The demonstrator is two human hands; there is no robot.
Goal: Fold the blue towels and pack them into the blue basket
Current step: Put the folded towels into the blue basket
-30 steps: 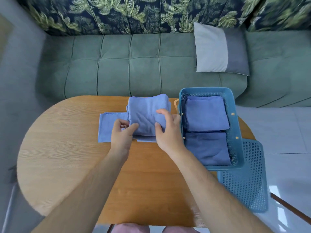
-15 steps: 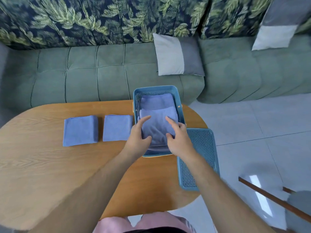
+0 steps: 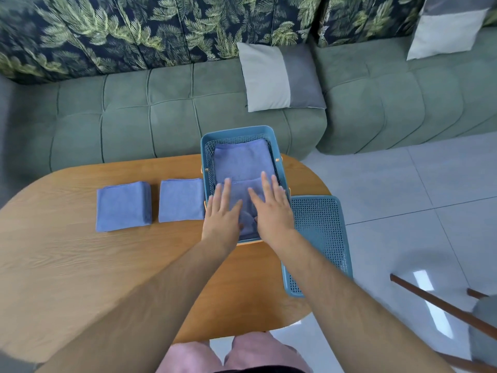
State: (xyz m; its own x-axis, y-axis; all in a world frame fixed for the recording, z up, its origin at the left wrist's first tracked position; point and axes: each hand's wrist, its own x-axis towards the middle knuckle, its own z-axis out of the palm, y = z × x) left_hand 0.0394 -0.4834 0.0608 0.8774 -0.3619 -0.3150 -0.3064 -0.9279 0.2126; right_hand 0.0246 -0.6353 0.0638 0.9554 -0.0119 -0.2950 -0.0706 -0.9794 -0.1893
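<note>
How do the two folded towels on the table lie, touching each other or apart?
Apart. The head view shows a strip of bare table between the left towel and the right towel.

No text, label, brand or number can be read on the blue basket (image 3: 236,129), the folded towels (image 3: 123,205) or the perforated lid (image 3: 320,224). Any fine moulded mark on the plastic may be too small to make out.

Green sofa (image 3: 166,114) w/ cushions, wood table (image 3: 67,265), grey tile floor (image 3: 403,184).
</note>
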